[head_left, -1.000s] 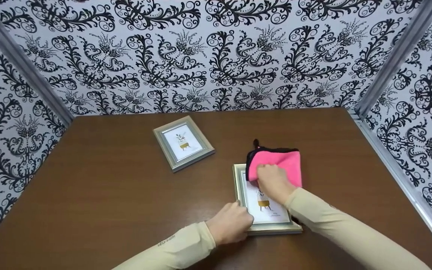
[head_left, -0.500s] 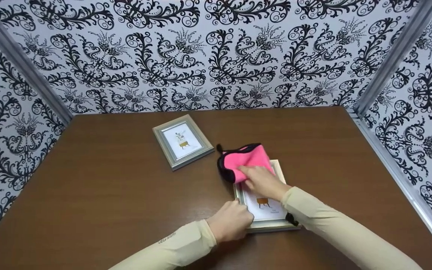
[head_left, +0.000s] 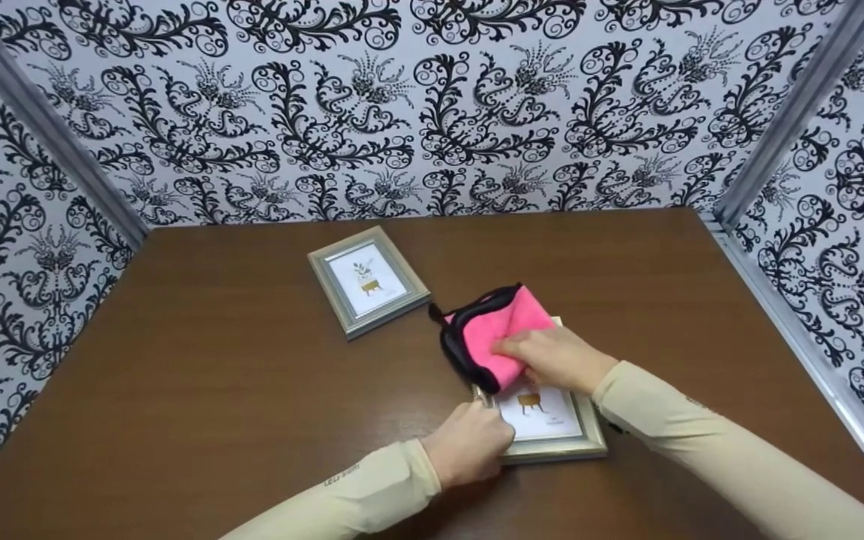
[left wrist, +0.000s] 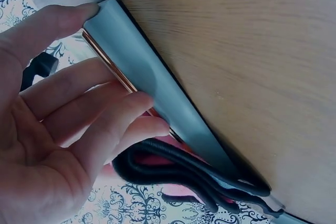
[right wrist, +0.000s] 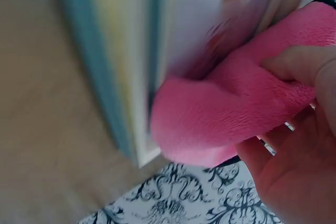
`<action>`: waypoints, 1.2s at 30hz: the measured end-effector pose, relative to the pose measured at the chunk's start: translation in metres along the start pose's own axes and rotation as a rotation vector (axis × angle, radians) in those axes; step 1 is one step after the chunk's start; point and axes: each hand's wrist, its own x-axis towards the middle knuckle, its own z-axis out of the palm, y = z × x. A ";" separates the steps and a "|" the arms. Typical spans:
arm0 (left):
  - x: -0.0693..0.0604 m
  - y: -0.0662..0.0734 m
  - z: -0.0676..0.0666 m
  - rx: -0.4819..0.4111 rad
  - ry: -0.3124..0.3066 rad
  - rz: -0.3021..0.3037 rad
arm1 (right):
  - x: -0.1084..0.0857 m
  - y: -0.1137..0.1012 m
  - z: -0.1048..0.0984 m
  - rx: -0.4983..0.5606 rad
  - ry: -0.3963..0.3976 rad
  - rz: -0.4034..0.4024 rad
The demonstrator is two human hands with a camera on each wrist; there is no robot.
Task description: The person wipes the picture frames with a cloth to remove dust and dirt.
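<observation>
A picture frame (head_left: 552, 448) with a silver-gold border lies on the table in front of me, its print showing a plant on an orange stool. My left hand (head_left: 472, 442) grips its near left side; in the left wrist view, thumb and fingertips press on the frame's side wall (left wrist: 144, 72). With my right hand (head_left: 558, 358) I pinch a pink cloth (head_left: 511, 330) with black edging. The folded cloth covers the upper part of the frame and hangs over its left edge. In the right wrist view, the plush cloth (right wrist: 210, 111) touches the print.
A second, similar picture frame (head_left: 368, 281) lies face up, turned slightly, farther back to the left. The brown table (head_left: 199, 375) is bordered by patterned black-and-white walls (head_left: 417, 112) with grey metal rails (head_left: 799, 322).
My right hand has swept the cloth from the frame's upper right to its upper left, then slightly down along the left edge. My left hand has stayed at the frame's side.
</observation>
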 end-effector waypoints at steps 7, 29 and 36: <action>0.002 0.001 -0.001 -0.014 0.024 0.009 | -0.017 0.006 -0.004 -0.251 0.067 0.041; -0.002 -0.002 0.002 -0.003 0.033 0.023 | -0.003 -0.023 0.003 0.108 0.072 -0.020; -0.001 -0.002 0.004 0.039 0.067 0.033 | -0.015 -0.021 -0.003 0.151 -0.009 -0.054</action>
